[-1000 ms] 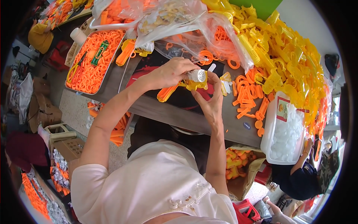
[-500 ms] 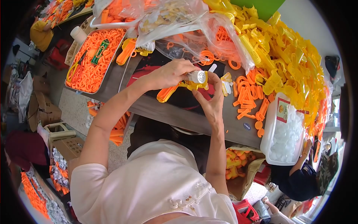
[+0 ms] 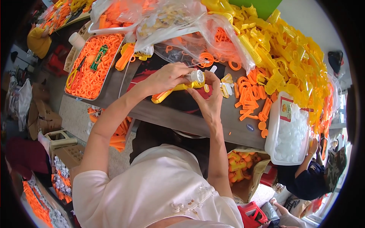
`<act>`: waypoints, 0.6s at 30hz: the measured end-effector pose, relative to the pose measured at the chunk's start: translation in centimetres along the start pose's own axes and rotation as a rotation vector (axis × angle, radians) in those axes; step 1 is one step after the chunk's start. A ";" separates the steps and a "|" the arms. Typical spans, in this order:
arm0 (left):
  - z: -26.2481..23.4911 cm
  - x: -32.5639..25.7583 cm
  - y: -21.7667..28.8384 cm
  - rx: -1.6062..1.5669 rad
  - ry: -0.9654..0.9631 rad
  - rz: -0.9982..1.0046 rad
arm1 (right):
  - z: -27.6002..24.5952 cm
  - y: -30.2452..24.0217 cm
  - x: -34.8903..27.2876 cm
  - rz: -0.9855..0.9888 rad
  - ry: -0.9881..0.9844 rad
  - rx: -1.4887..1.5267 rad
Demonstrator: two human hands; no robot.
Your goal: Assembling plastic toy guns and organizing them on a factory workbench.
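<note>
Between my hands, above the dark mat, is a toy gun with an orange-and-yellow handle and a round white front piece. My left hand is wrapped over its top, fingers closed by the white piece. My right hand pinches the front end from the right, with thumb and fingertips around the yellow part. The fingers hide much of the gun's middle. A similar orange-and-yellow toy gun lies farther back on the left. Small clear and yellow pieces lie just right of my right hand.
At left stands a metal tray of orange rings, with pliers and a green tool on them. Plastic bags and yellow shells crowd the back. Orange parts and a white tub are at right.
The toy gun has moved slightly left and turned a little in my hands. My right thumb has shifted left along its yellow part. The whole view has drifted slightly.
</note>
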State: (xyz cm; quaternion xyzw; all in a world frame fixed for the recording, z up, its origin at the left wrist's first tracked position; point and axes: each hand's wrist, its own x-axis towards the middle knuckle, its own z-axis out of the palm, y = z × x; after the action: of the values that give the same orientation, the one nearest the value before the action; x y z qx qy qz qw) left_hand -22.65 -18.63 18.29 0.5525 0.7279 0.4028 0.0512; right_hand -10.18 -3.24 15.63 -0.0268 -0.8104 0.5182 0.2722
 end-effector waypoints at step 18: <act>0.0 -0.4 -0.2 -0.066 -0.021 -0.019 | -0.1 -1.3 0.2 0.044 -0.052 -0.049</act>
State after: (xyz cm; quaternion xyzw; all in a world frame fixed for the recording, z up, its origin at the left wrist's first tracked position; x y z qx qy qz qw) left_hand -22.65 -19.00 18.06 0.5478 0.7187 0.4205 0.0808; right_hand -9.95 -3.65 16.81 -0.0380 -0.8289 0.5044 0.2388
